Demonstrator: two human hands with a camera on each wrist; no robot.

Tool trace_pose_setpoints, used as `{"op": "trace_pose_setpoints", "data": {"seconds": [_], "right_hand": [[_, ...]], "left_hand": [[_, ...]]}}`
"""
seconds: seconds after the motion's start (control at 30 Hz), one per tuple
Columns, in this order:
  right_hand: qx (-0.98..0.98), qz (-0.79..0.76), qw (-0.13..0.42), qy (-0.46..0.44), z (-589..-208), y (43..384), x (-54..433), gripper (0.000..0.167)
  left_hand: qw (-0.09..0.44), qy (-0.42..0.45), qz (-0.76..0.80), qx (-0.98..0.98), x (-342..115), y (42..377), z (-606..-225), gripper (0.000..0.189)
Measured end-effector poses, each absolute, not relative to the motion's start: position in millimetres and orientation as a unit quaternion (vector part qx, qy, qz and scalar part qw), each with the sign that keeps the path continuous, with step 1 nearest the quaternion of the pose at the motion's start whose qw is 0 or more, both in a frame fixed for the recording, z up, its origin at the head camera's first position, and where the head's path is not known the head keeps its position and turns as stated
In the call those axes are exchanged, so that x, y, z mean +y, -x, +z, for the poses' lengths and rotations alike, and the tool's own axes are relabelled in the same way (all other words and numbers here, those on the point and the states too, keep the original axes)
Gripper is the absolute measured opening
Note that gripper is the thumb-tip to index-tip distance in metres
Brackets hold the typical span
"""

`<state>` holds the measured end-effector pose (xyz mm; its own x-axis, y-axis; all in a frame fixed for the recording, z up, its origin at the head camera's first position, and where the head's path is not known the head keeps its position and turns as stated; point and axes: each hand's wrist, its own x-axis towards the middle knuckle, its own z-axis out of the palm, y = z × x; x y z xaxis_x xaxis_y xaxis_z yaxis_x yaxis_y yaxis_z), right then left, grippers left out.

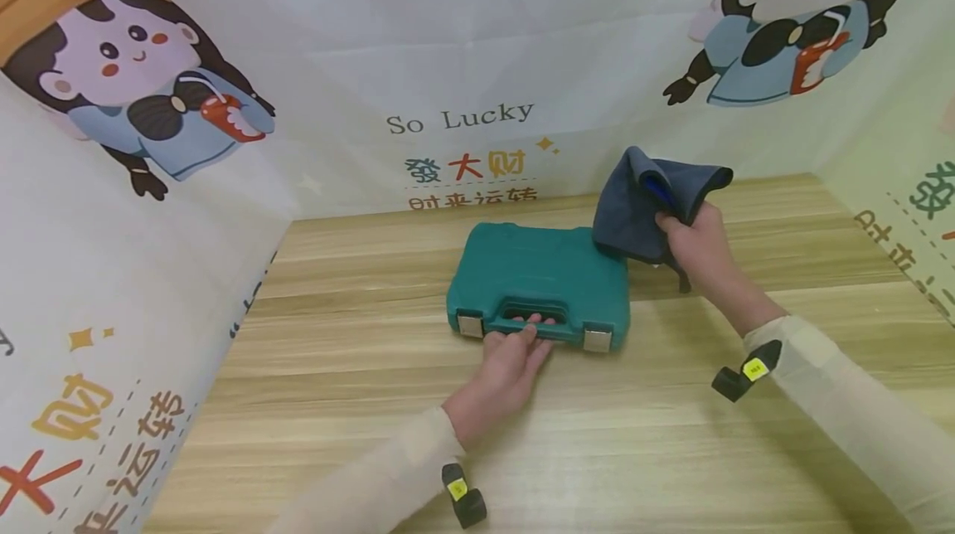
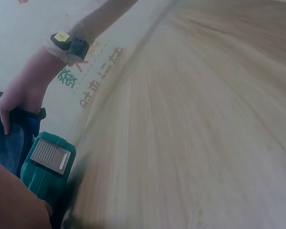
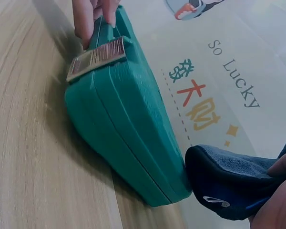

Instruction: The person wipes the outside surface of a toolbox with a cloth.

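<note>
A green plastic carrying case (image 1: 540, 264) with two metal latches lies on the table, its handle side toward me. My left hand (image 1: 515, 364) grips the case by its handle, fingers passing into the handle opening. In the right wrist view the left hand's fingers (image 3: 84, 21) are seen round the handle. My right hand (image 1: 701, 248) holds a dark blue-grey cloth (image 1: 634, 206) with a dark edging, bunched between thumb and fingers. The cloth touches the far right corner of the case. A small white label (image 3: 217, 201) shows on the cloth's blue side.
The table (image 1: 336, 401) has a pale wood-grain top. A printed white curtain (image 1: 336, 103) with cartoon figures and lettering hangs behind and at both sides. Each wrist carries a small black strap device (image 1: 464, 497).
</note>
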<state>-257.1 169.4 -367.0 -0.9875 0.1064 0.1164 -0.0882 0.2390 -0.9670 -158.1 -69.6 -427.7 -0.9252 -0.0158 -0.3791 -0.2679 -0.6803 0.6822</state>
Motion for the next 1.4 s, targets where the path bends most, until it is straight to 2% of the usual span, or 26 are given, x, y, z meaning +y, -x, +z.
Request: {"op": "trace_pose_setpoints", "data": {"seconds": [0.13, 0.37, 0.73, 1.13, 1.4], "right_hand": [[-0.782, 0.617, 0.086, 0.011, -367.3, 258.7, 171.3, 0.045], [-0.788, 0.611, 0.079, 0.018, -367.4, 259.0, 173.0, 0.044], [-0.790, 0.608, 0.080, 0.011, -370.1, 260.4, 170.7, 0.042], [-0.800, 0.592, 0.101, -0.017, -371.0, 259.7, 174.8, 0.041], [-0.802, 0.589, 0.089, -0.039, -362.8, 255.3, 172.9, 0.042]], "left_hand": [[0.061, 0.186, 0.901, 0.388, -59.2, 158.3, -432.0, 0.029], [0.081, 0.201, 0.887, 0.408, -53.3, 155.7, -432.4, 0.065], [0.143, 0.210, 0.847, 0.466, -64.8, 150.4, -429.5, 0.058], [0.159, 0.185, 0.852, 0.462, -64.4, 153.5, -431.2, 0.056], [0.173, 0.168, 0.853, 0.462, -53.8, 160.0, -435.1, 0.064]]}}
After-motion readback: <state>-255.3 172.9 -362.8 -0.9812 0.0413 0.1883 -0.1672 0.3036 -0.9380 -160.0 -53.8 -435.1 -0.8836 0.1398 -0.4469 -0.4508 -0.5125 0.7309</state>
